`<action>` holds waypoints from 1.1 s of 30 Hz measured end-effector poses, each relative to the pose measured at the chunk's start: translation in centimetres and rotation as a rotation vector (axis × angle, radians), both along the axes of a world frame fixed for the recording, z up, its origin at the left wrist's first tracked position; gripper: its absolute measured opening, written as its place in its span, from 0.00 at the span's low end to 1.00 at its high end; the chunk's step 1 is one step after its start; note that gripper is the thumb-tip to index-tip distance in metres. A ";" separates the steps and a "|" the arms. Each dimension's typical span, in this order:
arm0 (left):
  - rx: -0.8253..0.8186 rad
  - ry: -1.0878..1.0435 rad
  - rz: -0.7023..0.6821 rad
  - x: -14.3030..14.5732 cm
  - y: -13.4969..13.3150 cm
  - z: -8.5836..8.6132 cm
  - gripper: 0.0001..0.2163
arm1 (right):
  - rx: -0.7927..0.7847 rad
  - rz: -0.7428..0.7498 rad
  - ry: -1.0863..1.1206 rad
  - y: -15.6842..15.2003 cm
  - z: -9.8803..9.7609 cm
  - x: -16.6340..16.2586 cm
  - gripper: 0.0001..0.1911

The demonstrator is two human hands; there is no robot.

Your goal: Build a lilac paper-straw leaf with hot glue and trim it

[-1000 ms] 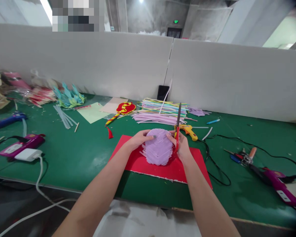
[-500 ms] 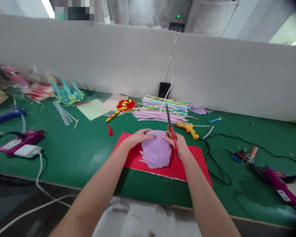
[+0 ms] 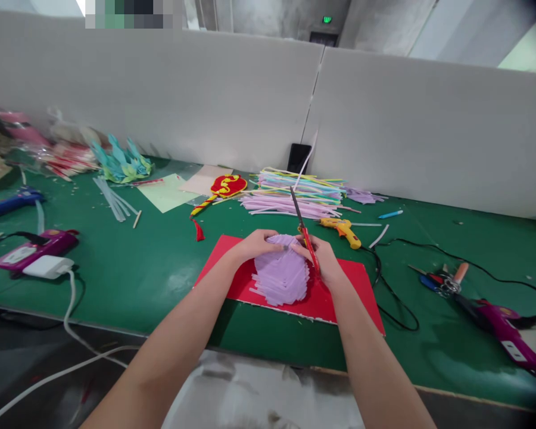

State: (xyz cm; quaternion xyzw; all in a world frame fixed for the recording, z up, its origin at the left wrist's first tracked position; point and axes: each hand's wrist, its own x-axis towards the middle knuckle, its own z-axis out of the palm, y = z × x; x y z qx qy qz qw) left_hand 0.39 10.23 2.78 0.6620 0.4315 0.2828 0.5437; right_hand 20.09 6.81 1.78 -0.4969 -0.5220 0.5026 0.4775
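A lilac panel of overlapping strips (image 3: 281, 274), rounded at the top with stray strip ends at its lower left, is held over a red board (image 3: 357, 292). My left hand (image 3: 259, 243) grips its upper left edge, thumb on the front face and fingers behind. My right hand (image 3: 324, 257) holds red-handled scissors (image 3: 310, 245), their dark blades pointing up and away, while its thumb also presses the panel's upper right. The fingers behind the panel are hidden.
Behind the board lie pastel strips (image 3: 295, 199), a yellow glue gun (image 3: 343, 231) and a red-and-yellow fan-shaped ornament (image 3: 227, 186). A phone (image 3: 299, 157) leans on the white partition (image 3: 205, 101). Keys (image 3: 446, 280) and power strips (image 3: 509, 333) sit at the sides; a black cable runs right.
The scissors have tilted left, their tips swinging toward the left. My left thumb has slid right across the panel's top, closer to the right thumb. The view has shifted slightly.
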 end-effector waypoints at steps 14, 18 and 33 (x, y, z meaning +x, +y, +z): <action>0.013 -0.007 0.030 0.3 0.0 -0.6 0.17 | -0.053 -0.018 0.075 -0.2 0.1 -0.3 0.22; 0.037 -0.007 0.033 0.3 0.2 -0.8 0.16 | -0.051 -0.036 0.092 -0.2 0.0 -0.4 0.21; 0.012 -0.011 0.032 0.1 0.2 -0.6 0.16 | -0.084 -0.025 0.173 -0.6 0.6 -0.8 0.24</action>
